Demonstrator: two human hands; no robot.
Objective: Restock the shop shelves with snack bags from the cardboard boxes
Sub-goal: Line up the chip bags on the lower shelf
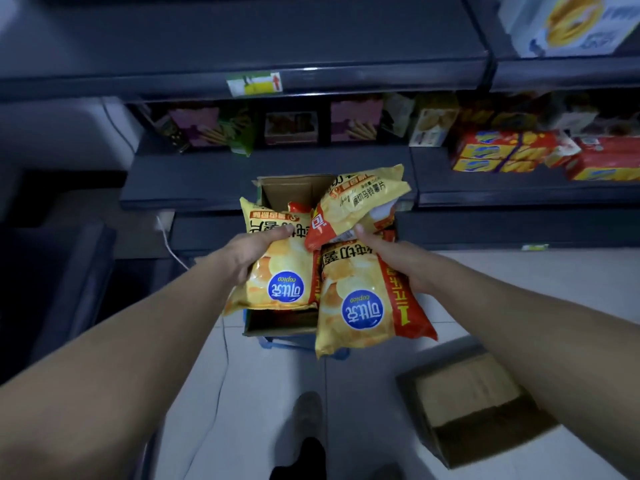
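My left hand (251, 252) grips a yellow chip bag (278, 271) with a blue round logo, held over the open cardboard box (291, 190). My right hand (391, 258) holds two more yellow and red chip bags: one (363, 299) hangs toward me, the other (360, 202) sticks up and away above the thumb. The box stands on the floor in front of the dark shelves, and another red-topped bag (299, 206) shows inside it. The dark shelf board (194, 178) behind the box is bare at its front.
Snack boxes and packets line the back of the middle shelf (291, 128); red and yellow cracker packs (502, 152) sit to the right. A second open cardboard box (474, 407) lies on the tiled floor at the lower right. My shoes (308, 414) are below.
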